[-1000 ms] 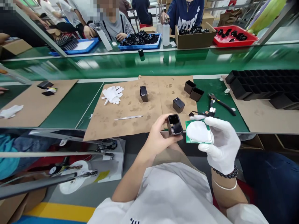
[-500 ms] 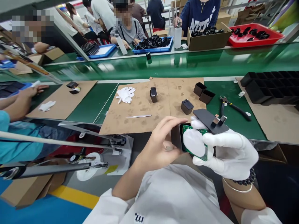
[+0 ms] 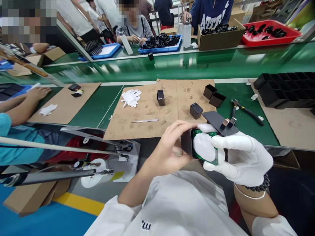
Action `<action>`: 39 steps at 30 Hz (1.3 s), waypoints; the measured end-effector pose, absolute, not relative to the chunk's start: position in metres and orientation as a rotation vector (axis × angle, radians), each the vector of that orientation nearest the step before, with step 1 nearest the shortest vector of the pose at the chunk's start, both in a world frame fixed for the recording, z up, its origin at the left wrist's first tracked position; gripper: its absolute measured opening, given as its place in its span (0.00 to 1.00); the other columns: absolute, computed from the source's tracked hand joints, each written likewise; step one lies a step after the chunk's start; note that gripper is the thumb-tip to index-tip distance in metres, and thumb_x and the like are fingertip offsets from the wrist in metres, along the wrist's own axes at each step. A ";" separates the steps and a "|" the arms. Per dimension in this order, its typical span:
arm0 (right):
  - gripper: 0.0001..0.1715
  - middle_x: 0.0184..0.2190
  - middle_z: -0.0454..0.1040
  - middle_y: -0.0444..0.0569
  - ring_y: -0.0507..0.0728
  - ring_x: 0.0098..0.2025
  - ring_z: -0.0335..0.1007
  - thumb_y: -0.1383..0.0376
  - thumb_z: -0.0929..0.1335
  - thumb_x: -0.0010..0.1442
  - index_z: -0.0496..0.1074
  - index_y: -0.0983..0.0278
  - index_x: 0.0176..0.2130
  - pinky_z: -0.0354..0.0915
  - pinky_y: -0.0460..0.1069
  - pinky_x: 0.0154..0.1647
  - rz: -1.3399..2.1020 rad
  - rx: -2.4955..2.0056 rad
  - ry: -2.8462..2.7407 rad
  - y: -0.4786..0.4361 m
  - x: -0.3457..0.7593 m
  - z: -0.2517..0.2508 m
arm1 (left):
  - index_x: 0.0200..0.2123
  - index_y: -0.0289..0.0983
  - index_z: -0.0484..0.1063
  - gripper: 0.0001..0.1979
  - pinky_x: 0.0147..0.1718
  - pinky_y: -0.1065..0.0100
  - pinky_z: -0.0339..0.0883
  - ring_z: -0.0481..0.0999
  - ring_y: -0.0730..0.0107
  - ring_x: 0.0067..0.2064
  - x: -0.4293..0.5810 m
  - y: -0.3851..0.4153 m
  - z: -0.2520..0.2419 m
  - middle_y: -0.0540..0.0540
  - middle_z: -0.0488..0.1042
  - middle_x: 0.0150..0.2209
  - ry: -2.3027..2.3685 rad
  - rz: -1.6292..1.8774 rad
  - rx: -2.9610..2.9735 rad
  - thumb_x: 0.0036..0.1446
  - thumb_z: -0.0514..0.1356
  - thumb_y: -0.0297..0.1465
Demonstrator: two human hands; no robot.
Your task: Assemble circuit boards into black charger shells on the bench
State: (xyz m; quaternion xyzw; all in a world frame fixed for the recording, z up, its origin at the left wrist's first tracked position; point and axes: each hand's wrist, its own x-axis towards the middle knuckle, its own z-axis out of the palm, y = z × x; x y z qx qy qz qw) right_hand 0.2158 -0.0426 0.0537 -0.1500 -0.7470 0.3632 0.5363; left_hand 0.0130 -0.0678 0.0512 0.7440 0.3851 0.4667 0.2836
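My left hand [image 3: 166,152], bare, grips a black plastic case [image 3: 187,143] from its left side, the open end facing right. In my white-gloved right hand [image 3: 251,160] is a green circuit board [image 3: 213,160] with a round white pad [image 3: 203,147] on its face. The board's left end lies in the mouth of the case; its right part sticks out between the gloved fingers. A black cover plate [image 3: 214,120] with two metal prongs rests above those fingers, tilted. How the cover joins the board is hidden.
On the cardboard mat [image 3: 169,113] are white gloves [image 3: 131,97], tweezers [image 3: 145,120] and two black adapters, one being the upright adapter [image 3: 160,97]. Two empty cases [image 3: 217,99], cutting pliers [image 3: 236,108] and stacked black cases [image 3: 283,90] lie rightward. Co-workers sit beyond the green conveyor [image 3: 172,68].
The board sits slightly deeper in the case, and the gloved fingers have edged left with it. A small black piece on the conveyor has moved left. The whole view has shifted a little.
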 end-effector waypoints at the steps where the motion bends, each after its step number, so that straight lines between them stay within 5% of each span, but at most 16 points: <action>1: 0.33 0.26 0.78 0.41 0.56 0.38 0.80 0.72 0.77 0.56 0.74 0.53 0.58 0.78 0.55 0.52 0.870 -0.362 -1.786 -0.043 0.216 0.054 | 0.59 0.45 0.68 0.31 0.54 0.61 0.70 0.74 0.59 0.54 0.013 -0.068 0.051 0.44 0.73 0.53 1.026 1.246 1.987 0.53 0.68 0.23; 12: 0.31 0.24 0.75 0.38 0.55 0.28 0.76 0.71 0.75 0.58 0.73 0.50 0.57 0.76 0.56 0.56 0.794 -0.360 -1.862 -0.040 0.216 0.055 | 0.59 0.44 0.67 0.31 0.56 0.57 0.69 0.73 0.55 0.58 0.013 -0.069 0.048 0.42 0.71 0.55 1.051 1.204 1.970 0.51 0.65 0.20; 24: 0.34 0.26 0.76 0.40 0.56 0.33 0.78 0.79 0.73 0.55 0.71 0.56 0.58 0.78 0.57 0.54 0.646 -0.339 -1.916 -0.042 0.215 0.056 | 0.58 0.43 0.69 0.29 0.55 0.56 0.69 0.74 0.56 0.54 0.011 -0.058 0.036 0.42 0.72 0.53 0.913 1.290 1.997 0.52 0.64 0.24; 35: 0.11 0.37 0.81 0.48 0.58 0.52 0.80 0.73 0.71 0.61 0.72 0.59 0.41 0.77 0.53 0.53 0.482 -0.365 -2.075 -0.035 0.215 0.061 | 0.58 0.43 0.71 0.27 0.51 0.60 0.71 0.75 0.55 0.55 0.011 -0.049 0.029 0.41 0.74 0.53 0.793 1.318 1.926 0.54 0.67 0.25; 39: 0.09 0.39 0.80 0.50 0.58 0.45 0.81 0.74 0.68 0.62 0.72 0.59 0.39 0.79 0.54 0.49 0.513 -0.452 -2.053 -0.040 0.217 0.065 | 0.57 0.44 0.71 0.26 0.56 0.58 0.69 0.75 0.55 0.56 0.008 -0.044 0.026 0.42 0.75 0.54 0.828 1.320 1.899 0.55 0.68 0.26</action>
